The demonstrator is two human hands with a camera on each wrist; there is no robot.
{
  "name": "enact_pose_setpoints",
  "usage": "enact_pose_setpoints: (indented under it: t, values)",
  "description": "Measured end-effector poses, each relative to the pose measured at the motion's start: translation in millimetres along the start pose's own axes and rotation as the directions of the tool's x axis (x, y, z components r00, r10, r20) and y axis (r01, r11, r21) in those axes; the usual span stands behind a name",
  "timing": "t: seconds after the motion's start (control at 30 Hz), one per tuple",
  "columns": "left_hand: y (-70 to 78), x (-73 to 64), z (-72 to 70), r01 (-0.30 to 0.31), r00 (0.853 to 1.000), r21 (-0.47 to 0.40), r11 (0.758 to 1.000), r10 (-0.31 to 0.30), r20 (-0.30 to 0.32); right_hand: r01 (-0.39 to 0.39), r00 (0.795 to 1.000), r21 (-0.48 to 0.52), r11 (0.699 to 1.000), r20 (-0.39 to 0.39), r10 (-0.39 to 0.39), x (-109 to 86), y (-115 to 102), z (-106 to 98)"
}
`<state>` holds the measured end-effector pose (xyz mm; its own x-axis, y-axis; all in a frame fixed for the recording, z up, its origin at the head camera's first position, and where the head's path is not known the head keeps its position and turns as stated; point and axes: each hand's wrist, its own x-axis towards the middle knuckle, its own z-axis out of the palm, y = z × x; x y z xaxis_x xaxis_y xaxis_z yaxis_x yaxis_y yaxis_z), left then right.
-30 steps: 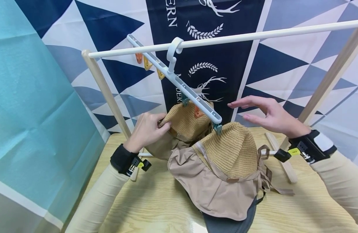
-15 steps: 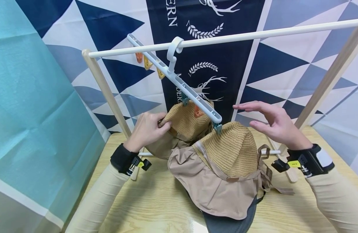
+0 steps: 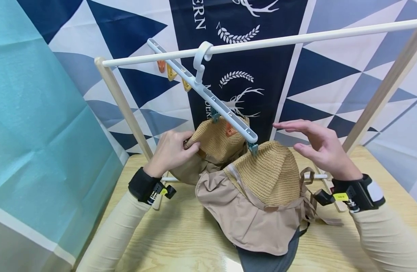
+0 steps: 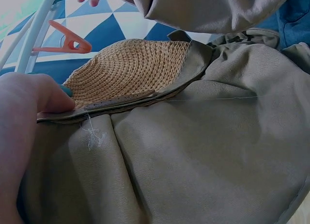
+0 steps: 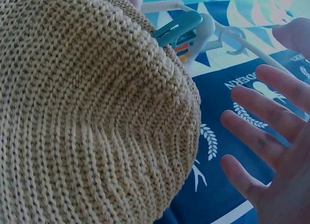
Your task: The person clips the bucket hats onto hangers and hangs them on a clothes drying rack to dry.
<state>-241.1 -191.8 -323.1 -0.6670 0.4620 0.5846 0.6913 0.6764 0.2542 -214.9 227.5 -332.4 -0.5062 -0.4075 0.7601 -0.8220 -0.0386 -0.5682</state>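
Note:
In the head view my left hand [image 3: 172, 152] pinches the edge of the far sun hat [image 3: 217, 140], which has a straw-knit crown and taupe cloth brim. The left wrist view shows my thumb at its band. A similar near sun hat [image 3: 271, 175] hangs from a teal clip [image 3: 253, 149] at the close end of a pale blue clip hanger [image 3: 211, 99]. My right hand [image 3: 319, 147] is held to the right of this hat's crown, fingers extended and touching nothing. Another teal clip [image 3: 215, 115] is at the far hat's top, and an orange clip [image 3: 230, 129] hangs in front of it.
The hanger hooks over a white rail [image 3: 296, 39] on wooden posts [image 3: 123, 105]. Orange and yellow clips [image 3: 171, 72] hang at its far end. Under the near hat, a dark grey cap brim [image 3: 267, 260] lies on the wooden table [image 3: 188, 234]. Patterned cloth stands behind.
My right hand has shifted slightly right and down, away from the near hat, its fingers still extended. The left hand keeps its pinch on the far hat, practically still.

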Motion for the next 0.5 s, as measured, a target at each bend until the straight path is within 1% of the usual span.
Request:
enact_pose_setpoints:
  t: [0.3, 0.5]
  values:
    - [-0.8, 0.5, -0.5, -0.003, 1.000, 0.006, 1.000, 0.003, -0.007, 0.038, 0.999, 0.053, 0.998, -0.030, -0.036, -3.1, 1, 2]
    - [1.5, 0.7, -0.1, -0.005, 1.000, 0.009, 1.000, 0.005, 0.000, 0.010, 0.997, 0.062, 0.998, -0.072, -0.005, -11.2, 0, 2]
